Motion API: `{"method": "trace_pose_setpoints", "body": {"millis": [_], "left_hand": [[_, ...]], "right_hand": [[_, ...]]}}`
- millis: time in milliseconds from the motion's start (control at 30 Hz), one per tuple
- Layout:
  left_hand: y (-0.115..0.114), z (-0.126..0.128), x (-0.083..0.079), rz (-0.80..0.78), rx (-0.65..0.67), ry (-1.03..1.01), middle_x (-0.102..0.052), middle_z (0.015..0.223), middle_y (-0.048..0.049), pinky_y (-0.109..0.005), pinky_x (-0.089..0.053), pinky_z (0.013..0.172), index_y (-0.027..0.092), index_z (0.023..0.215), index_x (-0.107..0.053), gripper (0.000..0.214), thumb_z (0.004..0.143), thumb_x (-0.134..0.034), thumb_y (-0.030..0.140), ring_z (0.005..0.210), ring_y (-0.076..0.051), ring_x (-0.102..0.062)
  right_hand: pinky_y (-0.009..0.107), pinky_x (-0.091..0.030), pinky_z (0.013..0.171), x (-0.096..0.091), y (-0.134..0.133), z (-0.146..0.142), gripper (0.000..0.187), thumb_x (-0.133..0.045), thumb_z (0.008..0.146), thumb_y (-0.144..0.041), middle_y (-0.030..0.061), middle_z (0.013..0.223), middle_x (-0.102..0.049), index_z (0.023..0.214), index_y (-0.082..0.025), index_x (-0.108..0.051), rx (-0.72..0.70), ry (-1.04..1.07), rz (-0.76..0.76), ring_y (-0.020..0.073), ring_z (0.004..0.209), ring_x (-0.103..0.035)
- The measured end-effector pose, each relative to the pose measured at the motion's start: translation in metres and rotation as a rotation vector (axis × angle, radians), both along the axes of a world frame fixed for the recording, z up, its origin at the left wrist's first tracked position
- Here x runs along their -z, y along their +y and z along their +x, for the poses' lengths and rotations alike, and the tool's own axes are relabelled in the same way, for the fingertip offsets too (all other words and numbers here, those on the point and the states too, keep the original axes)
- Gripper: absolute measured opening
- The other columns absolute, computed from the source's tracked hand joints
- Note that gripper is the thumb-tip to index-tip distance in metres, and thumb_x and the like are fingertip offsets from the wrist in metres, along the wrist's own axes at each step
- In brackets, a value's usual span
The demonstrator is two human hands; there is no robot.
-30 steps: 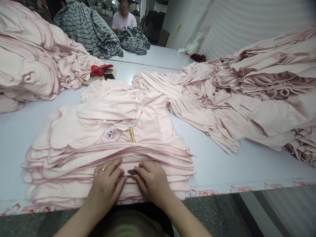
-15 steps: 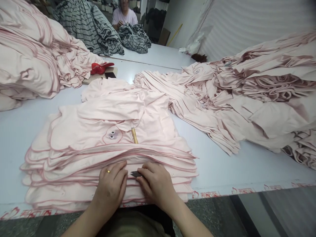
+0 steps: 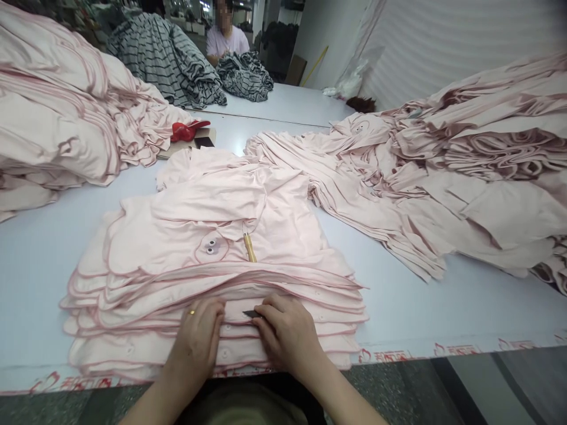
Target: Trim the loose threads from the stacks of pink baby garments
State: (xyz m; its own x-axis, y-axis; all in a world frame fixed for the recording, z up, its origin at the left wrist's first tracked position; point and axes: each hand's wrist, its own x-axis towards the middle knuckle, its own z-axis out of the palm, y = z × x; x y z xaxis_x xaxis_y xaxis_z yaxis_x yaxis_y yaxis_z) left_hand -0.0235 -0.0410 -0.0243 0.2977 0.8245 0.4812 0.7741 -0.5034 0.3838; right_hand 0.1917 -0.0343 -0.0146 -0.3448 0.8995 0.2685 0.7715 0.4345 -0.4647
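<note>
A stack of pale pink garments (image 3: 212, 260) with darker pink piping lies at the table's near edge. My left hand (image 3: 199, 339), a ring on one finger, presses flat on a lower layer near the front. My right hand (image 3: 286, 333) sits just to its right, its fingers pinched on a small dark tool (image 3: 251, 314) whose tip points left between the hands. On top of the stack a yellow pencil-like stick (image 3: 250, 247) rests beside a patch with two buttons (image 3: 210, 246).
Large heaps of pink garments (image 3: 465, 165) fill the right side, and another heap (image 3: 53, 112) fills the far left. A red item (image 3: 188, 128) lies on cardboard behind the stack. Far off, a person (image 3: 227, 38) handles striped fabric (image 3: 243, 74).
The view has shifted so the stack sits slightly further right. Both hands stay on the front edge of the stack, still close together, with the dark tool between them.
</note>
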Motion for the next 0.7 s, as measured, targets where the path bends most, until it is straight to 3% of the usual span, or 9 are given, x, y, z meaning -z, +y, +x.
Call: {"method": "trace_pose_setpoints", "body": {"millis": [100, 267, 500, 700], "left_hand": [[-0.005, -0.046, -0.002, 0.035, -0.138, 0.083, -0.068, 0.084, -0.0027, -0.029, -0.048, 0.071, 0.021, 0.099, -0.056, 0.013, 0.093, -0.045, 0.020, 0.075, -0.017, -0.065], [-0.005, -0.097, -0.006, 0.060, -0.175, 0.118, -0.071, 0.102, -0.0051, -0.029, -0.052, 0.083, 0.021, 0.102, -0.058, 0.015, 0.093, -0.047, 0.027, 0.092, -0.019, -0.068], [0.004, -0.098, -0.007, 0.011, -0.153, 0.049, -0.071, 0.099, -0.0045, -0.028, -0.054, 0.082, 0.022, 0.097, -0.062, 0.016, 0.093, -0.048, 0.029, 0.093, -0.018, -0.068], [0.002, -0.068, -0.011, -0.050, -0.077, 0.035, -0.069, 0.100, -0.0052, -0.032, -0.052, 0.078, 0.023, 0.096, -0.067, 0.017, 0.091, -0.052, 0.028, 0.093, -0.019, -0.066]], "right_hand": [[0.029, -0.038, 0.066, -0.002, 0.004, -0.014, 0.008, -0.060, 0.092, -0.024, 0.0021, 0.087, -0.066, 0.092, -0.022, -0.067, -0.025, 0.050, -0.024, 0.0166, 0.075, -0.060], [0.029, -0.037, 0.066, -0.005, 0.011, -0.050, 0.003, -0.068, 0.086, -0.021, 0.0008, 0.086, -0.065, 0.088, -0.022, -0.066, -0.078, 0.014, -0.045, 0.0176, 0.076, -0.058], [0.030, -0.035, 0.066, 0.000, 0.011, -0.060, 0.001, -0.067, 0.087, -0.021, 0.0004, 0.085, -0.064, 0.087, -0.022, -0.066, -0.082, -0.026, -0.025, 0.0169, 0.075, -0.056], [0.029, -0.038, 0.067, 0.000, 0.014, -0.062, 0.003, -0.066, 0.088, -0.022, 0.0009, 0.086, -0.065, 0.089, -0.023, -0.068, -0.045, 0.019, -0.031, 0.0170, 0.075, -0.057]]}}
